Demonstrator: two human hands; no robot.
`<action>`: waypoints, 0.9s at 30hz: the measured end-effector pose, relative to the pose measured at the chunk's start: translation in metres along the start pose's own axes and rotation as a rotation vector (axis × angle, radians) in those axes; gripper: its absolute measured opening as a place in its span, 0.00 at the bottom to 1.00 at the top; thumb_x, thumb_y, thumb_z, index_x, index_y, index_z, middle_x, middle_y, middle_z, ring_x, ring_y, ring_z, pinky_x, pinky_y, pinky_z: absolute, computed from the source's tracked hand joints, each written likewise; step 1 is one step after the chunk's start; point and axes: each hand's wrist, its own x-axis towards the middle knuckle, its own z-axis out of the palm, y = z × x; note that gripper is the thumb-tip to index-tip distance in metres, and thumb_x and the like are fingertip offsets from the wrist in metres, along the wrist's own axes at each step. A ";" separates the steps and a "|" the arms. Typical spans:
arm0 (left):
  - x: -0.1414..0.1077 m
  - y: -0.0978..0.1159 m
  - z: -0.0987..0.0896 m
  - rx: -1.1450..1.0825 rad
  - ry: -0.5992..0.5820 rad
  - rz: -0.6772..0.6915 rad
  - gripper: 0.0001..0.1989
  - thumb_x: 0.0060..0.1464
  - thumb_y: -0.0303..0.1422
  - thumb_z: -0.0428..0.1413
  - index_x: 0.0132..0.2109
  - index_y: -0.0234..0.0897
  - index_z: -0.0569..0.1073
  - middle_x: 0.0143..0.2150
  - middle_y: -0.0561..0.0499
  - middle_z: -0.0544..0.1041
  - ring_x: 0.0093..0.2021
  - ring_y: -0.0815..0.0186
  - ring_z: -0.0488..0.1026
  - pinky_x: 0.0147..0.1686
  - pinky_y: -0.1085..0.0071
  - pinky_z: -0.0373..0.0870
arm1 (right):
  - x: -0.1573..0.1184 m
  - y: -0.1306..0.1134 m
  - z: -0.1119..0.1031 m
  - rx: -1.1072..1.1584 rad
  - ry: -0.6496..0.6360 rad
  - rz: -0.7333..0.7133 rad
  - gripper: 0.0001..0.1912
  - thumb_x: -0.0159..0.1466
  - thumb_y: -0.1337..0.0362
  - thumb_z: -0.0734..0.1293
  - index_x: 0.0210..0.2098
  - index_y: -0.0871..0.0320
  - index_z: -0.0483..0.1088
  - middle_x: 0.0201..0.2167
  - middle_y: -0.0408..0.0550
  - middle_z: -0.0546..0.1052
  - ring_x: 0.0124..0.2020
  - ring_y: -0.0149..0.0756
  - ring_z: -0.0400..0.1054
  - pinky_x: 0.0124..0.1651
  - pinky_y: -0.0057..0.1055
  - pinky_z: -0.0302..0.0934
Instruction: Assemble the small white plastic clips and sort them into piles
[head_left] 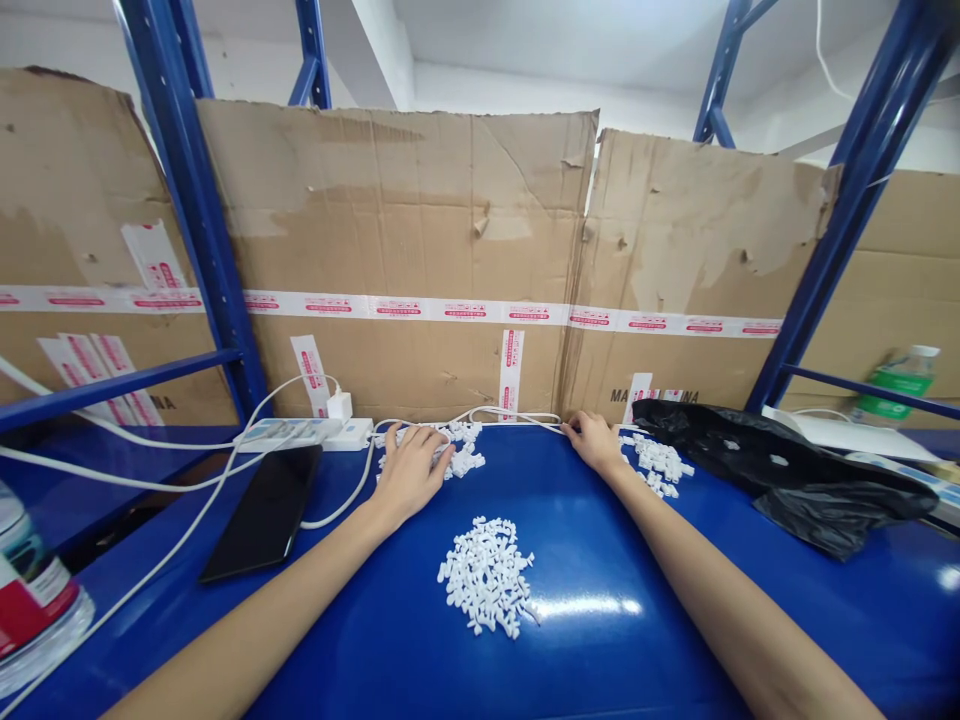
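as the left grip (411, 472) and right grip (592, 442) lie open, white plastic pieces (486, 575) sit between them

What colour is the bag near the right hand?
The plastic bag is black; it shows best in the head view.

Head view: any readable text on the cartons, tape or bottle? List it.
Cardboard carton: "MA" and "NA" in black, the middle hidden by a white strip.
Left carton: "NA" in black.
Red-and-white packing tape: red print too small to read.
Plastic bottle: green label too blurred to read.
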 end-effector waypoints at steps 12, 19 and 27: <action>0.000 0.003 -0.008 -0.060 0.023 0.033 0.11 0.68 0.33 0.47 0.42 0.39 0.75 0.46 0.46 0.79 0.51 0.58 0.73 0.64 0.47 0.48 | -0.008 -0.003 -0.003 0.033 0.225 -0.190 0.10 0.72 0.61 0.57 0.41 0.59 0.67 0.37 0.53 0.79 0.43 0.46 0.72 0.57 0.45 0.51; -0.006 0.028 -0.020 -0.352 -0.049 0.221 0.12 0.68 0.32 0.47 0.42 0.38 0.75 0.42 0.46 0.78 0.46 0.59 0.71 0.52 0.58 0.64 | -0.029 -0.048 -0.004 0.294 0.119 -0.430 0.12 0.72 0.63 0.56 0.44 0.58 0.70 0.39 0.53 0.78 0.39 0.41 0.72 0.44 0.33 0.62; -0.015 0.053 -0.015 -0.696 -0.397 0.123 0.09 0.63 0.37 0.57 0.44 0.40 0.80 0.41 0.48 0.79 0.47 0.60 0.72 0.51 0.61 0.67 | -0.038 -0.063 0.003 0.387 0.029 -0.433 0.09 0.69 0.65 0.59 0.40 0.57 0.70 0.31 0.47 0.76 0.30 0.37 0.69 0.36 0.30 0.61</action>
